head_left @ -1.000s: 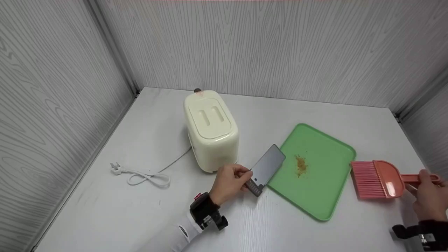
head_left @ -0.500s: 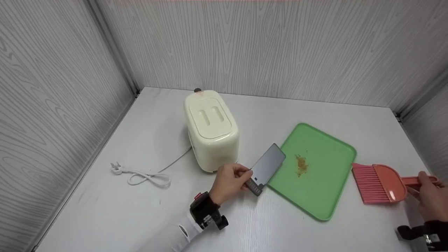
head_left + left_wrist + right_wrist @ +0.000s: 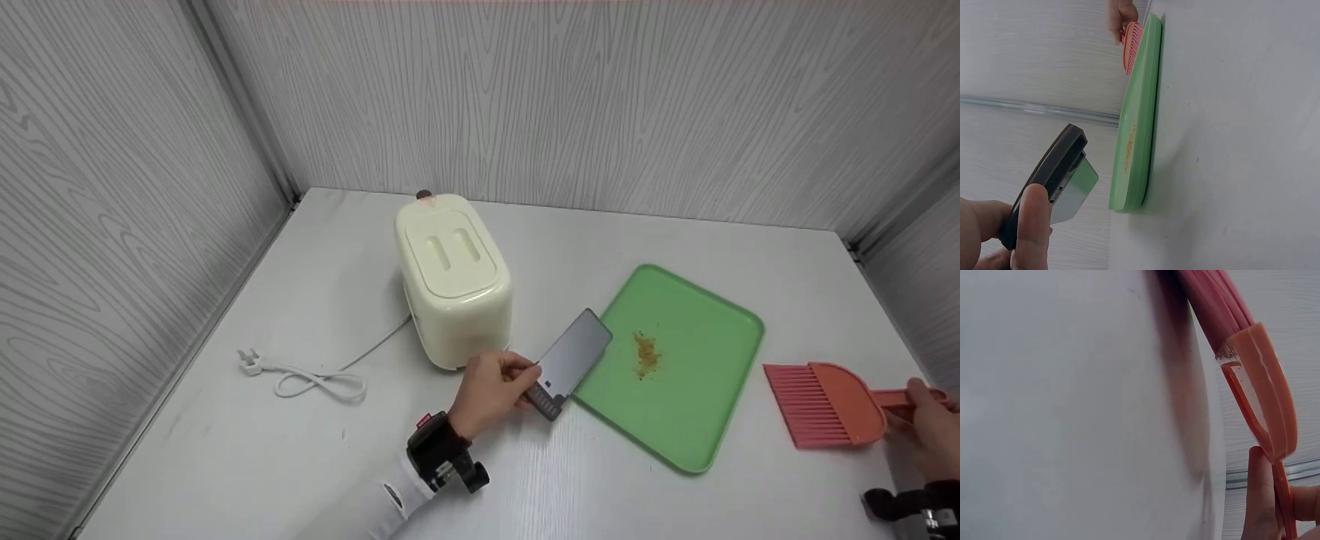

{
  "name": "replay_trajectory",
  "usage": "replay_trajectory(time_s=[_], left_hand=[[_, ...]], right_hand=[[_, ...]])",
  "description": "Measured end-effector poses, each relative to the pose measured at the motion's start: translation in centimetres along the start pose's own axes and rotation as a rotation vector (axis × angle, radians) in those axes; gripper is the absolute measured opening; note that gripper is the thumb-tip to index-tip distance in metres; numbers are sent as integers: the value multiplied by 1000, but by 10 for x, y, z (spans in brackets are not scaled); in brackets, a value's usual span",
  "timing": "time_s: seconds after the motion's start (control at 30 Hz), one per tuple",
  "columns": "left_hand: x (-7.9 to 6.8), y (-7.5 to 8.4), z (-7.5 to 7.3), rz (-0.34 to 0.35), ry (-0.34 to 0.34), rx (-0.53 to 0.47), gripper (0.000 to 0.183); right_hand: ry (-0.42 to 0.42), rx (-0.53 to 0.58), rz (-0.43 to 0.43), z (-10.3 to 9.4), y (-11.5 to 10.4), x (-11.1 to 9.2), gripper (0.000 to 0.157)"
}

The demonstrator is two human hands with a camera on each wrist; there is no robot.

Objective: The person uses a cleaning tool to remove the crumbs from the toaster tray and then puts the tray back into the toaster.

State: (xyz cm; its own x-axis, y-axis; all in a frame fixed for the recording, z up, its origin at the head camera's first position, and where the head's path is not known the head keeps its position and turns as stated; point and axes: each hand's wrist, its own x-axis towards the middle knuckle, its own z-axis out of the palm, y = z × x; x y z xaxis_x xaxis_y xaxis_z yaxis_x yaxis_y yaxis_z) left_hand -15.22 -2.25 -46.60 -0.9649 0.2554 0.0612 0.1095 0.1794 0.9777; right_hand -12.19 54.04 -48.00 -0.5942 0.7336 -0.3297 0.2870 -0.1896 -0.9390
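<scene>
My left hand (image 3: 491,394) pinches a scraper (image 3: 571,356) by its dark ribbed handle, between thumb and fingers. Its shiny flat blade slants up over the left edge of a green tray (image 3: 697,405); the left wrist view shows the scraper (image 3: 1053,174) raised apart from the tray. A small patch of brown crumbs (image 3: 646,355) lies on the tray. To the tray's right, my right hand (image 3: 934,427) grips the handle of an orange brush (image 3: 847,405) with pink bristles (image 3: 1219,304). The bristles point left, just off the tray's right side. Part of the right hand is cut off by the frame.
A cream toaster (image 3: 457,300) with a lidded top stands beyond my left hand. Its white cord (image 3: 322,379), tied in a loop, lies to the left and ends in a plug (image 3: 250,362). Grey wood-grain walls (image 3: 562,97) enclose the white table (image 3: 300,465) behind and at both sides.
My right hand and the brush have shifted a little to the right and toward me, away from the tray. The left hand, scraper and crumbs look the same.
</scene>
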Motion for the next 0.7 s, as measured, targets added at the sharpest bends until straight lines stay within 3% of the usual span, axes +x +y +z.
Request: replay_trajectory(time_s=[0.13,0.33,0.53,0.7], left_hand=[[0,1,0,-1,2,-1,13],[0,1,1,-10,2,0,12],[0,1,0,-12,-3,0,12],[0,1,0,-4,-3,0,14]], right_hand=[[-23,-60,-9,-1,-1,-1,11],[-25,-272,-39,2,-5,-3,16],[-47,-535,-112,4,-6,-2,66],[-67,-684,-89,11,-10,-1,66]])
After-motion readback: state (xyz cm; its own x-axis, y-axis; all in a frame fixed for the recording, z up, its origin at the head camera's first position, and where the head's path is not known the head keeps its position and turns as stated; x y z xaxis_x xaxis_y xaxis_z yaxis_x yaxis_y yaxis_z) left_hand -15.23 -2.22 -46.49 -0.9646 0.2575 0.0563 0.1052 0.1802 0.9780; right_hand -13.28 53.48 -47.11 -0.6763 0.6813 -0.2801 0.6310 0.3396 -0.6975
